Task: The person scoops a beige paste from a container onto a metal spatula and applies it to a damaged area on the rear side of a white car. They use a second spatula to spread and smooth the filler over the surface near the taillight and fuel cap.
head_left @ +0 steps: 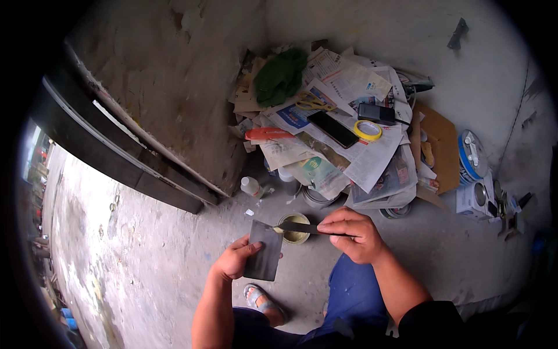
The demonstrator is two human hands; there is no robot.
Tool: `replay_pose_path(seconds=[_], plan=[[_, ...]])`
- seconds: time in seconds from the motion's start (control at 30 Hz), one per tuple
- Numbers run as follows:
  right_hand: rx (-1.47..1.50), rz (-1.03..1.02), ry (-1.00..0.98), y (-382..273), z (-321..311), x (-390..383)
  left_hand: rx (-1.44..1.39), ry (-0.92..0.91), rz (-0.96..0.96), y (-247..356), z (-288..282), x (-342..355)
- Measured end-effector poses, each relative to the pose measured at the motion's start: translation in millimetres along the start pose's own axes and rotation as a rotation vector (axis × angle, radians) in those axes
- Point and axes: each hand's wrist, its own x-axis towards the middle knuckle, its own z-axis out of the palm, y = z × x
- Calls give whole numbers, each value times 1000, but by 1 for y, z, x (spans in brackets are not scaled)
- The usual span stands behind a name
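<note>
My left hand (233, 259) is closed around the lower left side of a flat grey rectangular plate (263, 256), thumb on its face. In my right hand (356, 231) is a long dark spatula (305, 227), gripped near its right end and pointing left. Pale yellowish paste (278, 229) clings to the spatula's tip, which meets the plate's upper right edge. Below the spatula stands an open round can (294, 238) on the floor, with similar pale material inside; the blade hides part of its opening.
Newspapers (372, 166) cover a pile ahead, bearing a black phone (333, 129), yellow tape roll (368, 130), scissors (315, 103) and green cloth (280, 77). A white bottle (251, 187) stands left of the can. At right are a cardboard box (442, 148) and a blue-and-white bucket (472, 154).
</note>
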Motion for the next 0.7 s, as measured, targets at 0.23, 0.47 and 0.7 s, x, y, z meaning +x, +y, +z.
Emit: replay_pose_path(seconds=[0.23,0.47,0.7], plan=[[-9,-167,-4,-17,11,9,191,73,238,4,0,-10],[-145,-340,-28,-14,35,7,143,-57,271,15,6,-33],[-241,-380,-104,-10,52,7,306,-19,323,15,-4,-42]])
